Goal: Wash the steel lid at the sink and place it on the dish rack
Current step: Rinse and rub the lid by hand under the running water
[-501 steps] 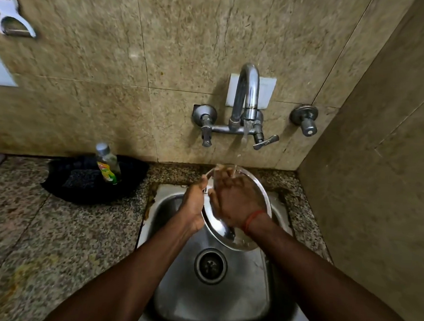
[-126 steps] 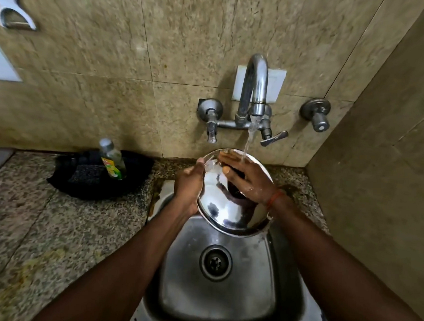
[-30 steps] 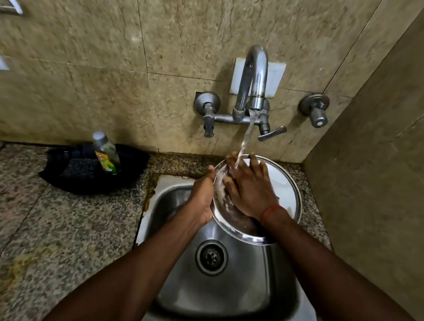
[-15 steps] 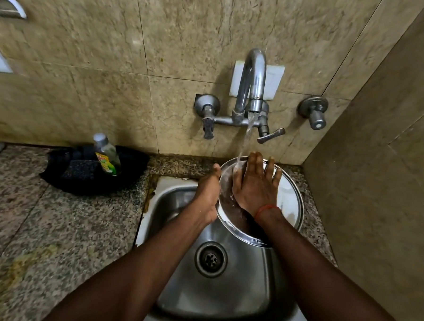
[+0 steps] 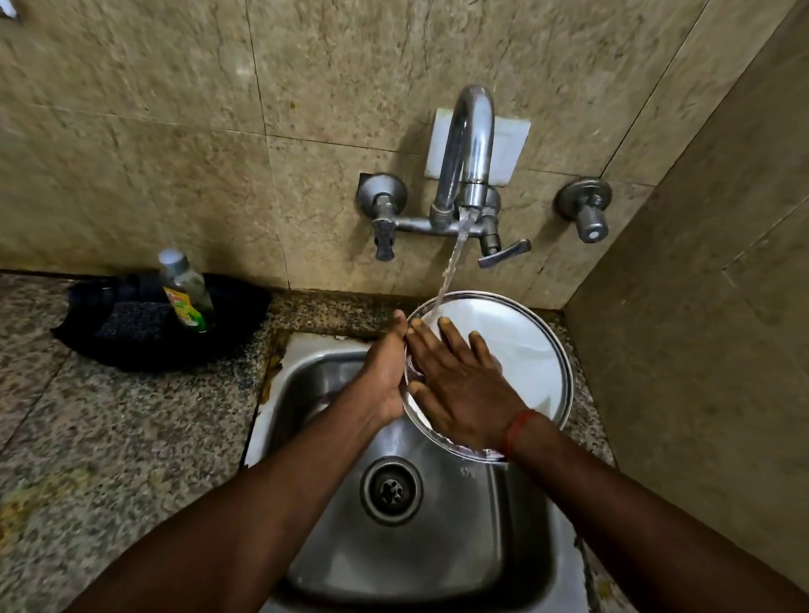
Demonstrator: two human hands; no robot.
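Observation:
The round steel lid (image 5: 526, 355) is held tilted over the back right of the steel sink (image 5: 427, 560). My left hand (image 5: 382, 375) grips its left rim. My right hand (image 5: 459, 389) lies flat on the lid's face with fingers spread, a red thread on the wrist. Water runs from the tap (image 5: 466, 159) onto the lid's upper left edge, beside my fingertips. No dish rack is in view.
A dish soap bottle (image 5: 185, 292) stands in a black tray (image 5: 124, 338) with a dark scrubber on the granite counter (image 5: 82, 430) left of the sink. A separate wall valve (image 5: 585, 212) sits right of the tap. A tiled wall closes in on the right.
My right hand has slid down and left across the lid's face, fingers now spread wider. The lid stays under the running water, with my left hand still on its rim.

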